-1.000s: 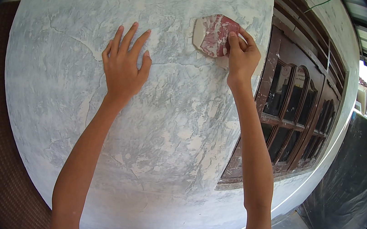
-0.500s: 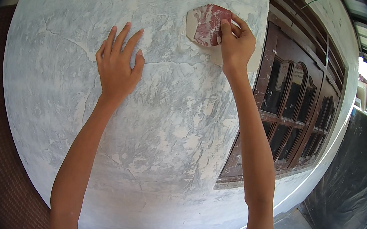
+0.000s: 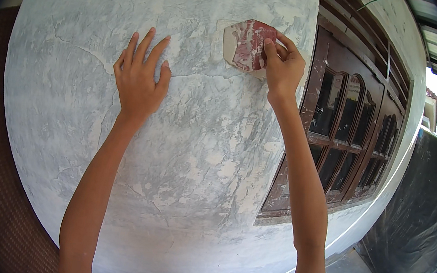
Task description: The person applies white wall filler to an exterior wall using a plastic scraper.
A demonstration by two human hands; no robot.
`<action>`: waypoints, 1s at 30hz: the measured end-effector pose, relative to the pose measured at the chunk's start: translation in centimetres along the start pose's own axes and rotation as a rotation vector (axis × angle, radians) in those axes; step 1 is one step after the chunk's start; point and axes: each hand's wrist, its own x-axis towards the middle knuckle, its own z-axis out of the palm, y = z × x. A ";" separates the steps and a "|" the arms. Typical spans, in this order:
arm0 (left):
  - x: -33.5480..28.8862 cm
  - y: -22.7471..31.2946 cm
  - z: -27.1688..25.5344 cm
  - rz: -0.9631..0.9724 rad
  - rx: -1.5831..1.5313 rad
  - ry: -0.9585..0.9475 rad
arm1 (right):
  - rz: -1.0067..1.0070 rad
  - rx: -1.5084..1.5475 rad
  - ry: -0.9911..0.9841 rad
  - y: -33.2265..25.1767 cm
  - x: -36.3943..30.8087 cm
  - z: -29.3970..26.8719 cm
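Right hand [image 3: 284, 72] grasps red scraper [image 3: 256, 42] by its right edge, thumb on near face. Scraper at upper part of grey-white wall [image 3: 184, 148], left of brown-framed window [image 3: 335, 140]. Paste-coated edge points left, gripped edge right; outline about as tall as wide in this view, long axis cannot be told. Pale streaks cross red face. Left hand [image 3: 140, 86] released, fingers spread upward, palm toward wall, well apart from scraper.

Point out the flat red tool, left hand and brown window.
Flat red tool [image 3: 252, 47], head view: middle of its smeared face.
Left hand [image 3: 140, 87], head view: back of the hand.
Brown window [image 3: 335, 142], head view: wooden crossbar.
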 end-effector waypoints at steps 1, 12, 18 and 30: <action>0.0 0.0 -0.1 -0.004 -0.011 0.001 | -0.003 0.005 -0.001 0.2 0.0 -0.6; 0.0 0.0 -0.2 0.003 0.041 -0.010 | -0.001 0.115 0.125 1.5 0.6 -2.7; 0.0 -0.1 -0.2 -0.003 0.063 -0.042 | -0.045 0.071 0.031 1.8 -0.4 -1.8; 1.2 0.5 0.5 0.021 0.058 -0.016 | -0.018 0.126 0.399 3.9 2.9 -9.4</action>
